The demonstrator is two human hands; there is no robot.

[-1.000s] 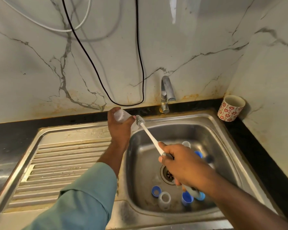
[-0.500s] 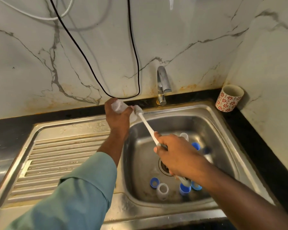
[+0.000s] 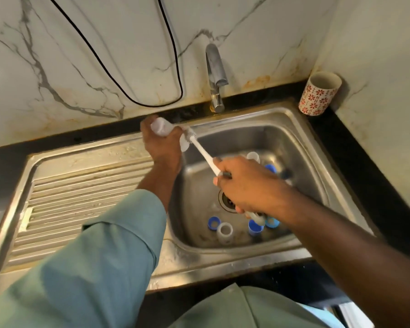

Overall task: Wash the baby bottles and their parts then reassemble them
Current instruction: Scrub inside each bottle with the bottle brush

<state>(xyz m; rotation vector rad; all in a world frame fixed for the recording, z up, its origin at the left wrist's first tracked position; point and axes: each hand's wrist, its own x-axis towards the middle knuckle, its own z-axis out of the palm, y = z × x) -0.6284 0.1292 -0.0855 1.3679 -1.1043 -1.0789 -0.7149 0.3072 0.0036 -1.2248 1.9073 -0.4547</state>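
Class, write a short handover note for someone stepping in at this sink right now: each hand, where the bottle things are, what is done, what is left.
Left hand grips a clear bottle at the sink's back-left corner.
Right hand grips the bottle brush, bristles at the bottle's mouth.
In the basin: blue caps, a clear part, more pieces behind the right hand.
Tap shows no water.
Done: parts taken apart.
Left: finish scrubbing, wash the loose parts, rinse, reassemble.

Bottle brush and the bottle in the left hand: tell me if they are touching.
Touching. The head view shows the bottle brush, gripped by the right hand, with its bristle end at the mouth of the bottle that the left hand holds.
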